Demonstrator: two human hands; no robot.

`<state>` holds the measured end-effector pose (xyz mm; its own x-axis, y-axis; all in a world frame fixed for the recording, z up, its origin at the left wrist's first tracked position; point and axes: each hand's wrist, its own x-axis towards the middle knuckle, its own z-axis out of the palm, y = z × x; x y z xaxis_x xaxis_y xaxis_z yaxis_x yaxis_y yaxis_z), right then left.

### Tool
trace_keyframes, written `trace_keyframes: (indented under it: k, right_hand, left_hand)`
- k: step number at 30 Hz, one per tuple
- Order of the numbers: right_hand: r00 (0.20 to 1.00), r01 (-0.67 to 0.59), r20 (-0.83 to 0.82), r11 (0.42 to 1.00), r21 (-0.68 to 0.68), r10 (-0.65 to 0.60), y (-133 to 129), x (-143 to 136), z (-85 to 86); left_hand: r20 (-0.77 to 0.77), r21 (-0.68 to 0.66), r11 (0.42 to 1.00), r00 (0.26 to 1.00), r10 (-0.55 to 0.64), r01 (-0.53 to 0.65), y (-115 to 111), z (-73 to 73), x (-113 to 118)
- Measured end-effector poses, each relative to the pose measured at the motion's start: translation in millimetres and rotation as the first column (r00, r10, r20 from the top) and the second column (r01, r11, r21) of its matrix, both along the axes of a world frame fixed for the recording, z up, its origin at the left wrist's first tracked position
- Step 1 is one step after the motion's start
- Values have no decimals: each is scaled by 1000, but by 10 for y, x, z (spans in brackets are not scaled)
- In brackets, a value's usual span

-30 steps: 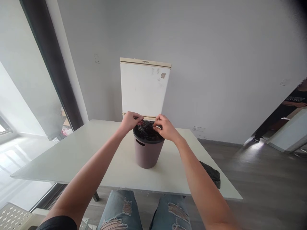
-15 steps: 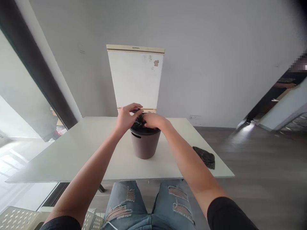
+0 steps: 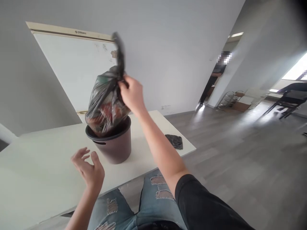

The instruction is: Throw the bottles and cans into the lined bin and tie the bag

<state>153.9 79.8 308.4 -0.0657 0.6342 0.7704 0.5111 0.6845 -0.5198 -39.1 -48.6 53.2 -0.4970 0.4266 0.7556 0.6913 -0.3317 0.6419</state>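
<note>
A filled, knotted black see-through bag (image 3: 105, 105) hangs from my right hand (image 3: 130, 92), whose fingers are closed round its gathered neck. The bag's bottom is at the mouth of a brownish-purple bin (image 3: 117, 150) with a dark rim, and the loose end of the bag sticks up above the knot. In front of the bin and to its left, my left hand (image 3: 90, 166) is raised over the table with curled, parted fingers and nothing in it. A folded black plastic packet (image 3: 175, 141) lies near the table's right edge.
The bin stands on a white table (image 3: 52, 159). Behind the table is a white refrigerator (image 3: 69, 67) against a grey wall. At the far right a person (image 3: 217, 70) stands by a doorway, with a wire rack (image 3: 230, 99) and a dark chair (image 3: 287, 97) nearby.
The right hand has lifted the bag up out of the bin. My left hand has let go and moved down, to the near left of the bin. The view has turned right.
</note>
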Motion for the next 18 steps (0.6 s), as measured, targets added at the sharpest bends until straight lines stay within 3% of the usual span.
trace_keyframes:
  k: [2,4,5,7,9,12,15,18]
  right_hand:
    - [989,15,-149,998,56,-6,-15,388,-43]
    - [950,15,-312,993,113,22,-60,820,-172]
    - [923,13,-383,992,128,37,-97,1032,-258]
    - [864,19,-498,985,174,72,-195,1416,-444]
    - [764,115,-641,962,248,74,-311,1729,-612]
    - [630,242,-775,936,255,49,-460,2075,-794]
    - [562,266,-827,941,211,27,-512,2327,-937]
    - [519,254,-855,956,146,-8,-455,2529,-1112]
  left_hand:
    - [-84,23,1000,996,-1,3,-155,-106,175]
    - [-204,-52,985,964,-172,165,-282,-154,435]
    - [-246,-147,947,917,-314,285,-319,-159,595]
    - [-288,-325,816,772,-567,478,-319,-144,959]
    - [-317,-456,670,597,-737,585,-205,-123,1354]
    - [-362,-577,543,405,-839,610,151,-138,1956]
    - [-393,-661,518,337,-856,543,588,-212,2513]
    - [-373,-778,473,303,-877,412,894,-308,2911]
